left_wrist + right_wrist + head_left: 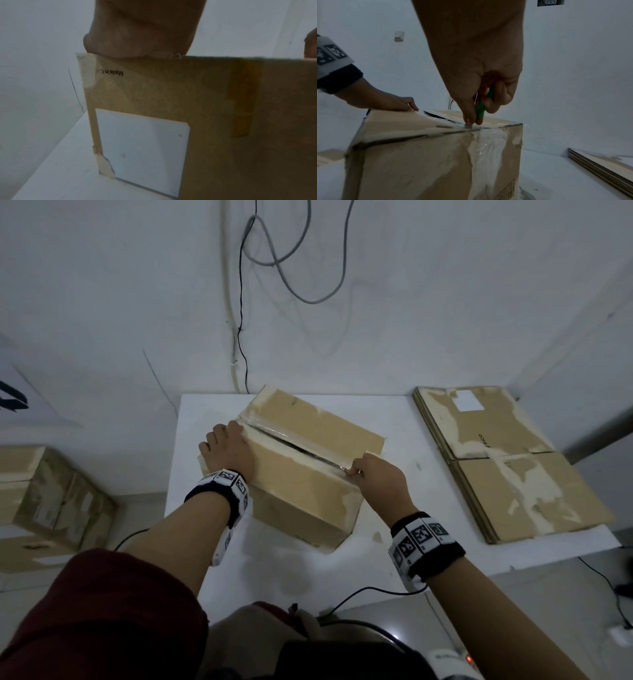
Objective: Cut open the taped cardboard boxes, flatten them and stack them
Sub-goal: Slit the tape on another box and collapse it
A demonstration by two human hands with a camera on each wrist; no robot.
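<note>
Box (pixel 301 470) sits mid-surface (pixel 394 546). Left hand (pixel 227 451) lies flat on the lid; right hand (pixel 481 86) grips a green cutter (pixel 482 108) at the tape's near end. Risk: blade overshoots w/ sudden release, box skids.

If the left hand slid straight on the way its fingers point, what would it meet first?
Probably the cut tape seam on the cardboard box: the left hand lies flat on the near flap, fingertips almost at the slit. Beyond it, the far flap.
</note>
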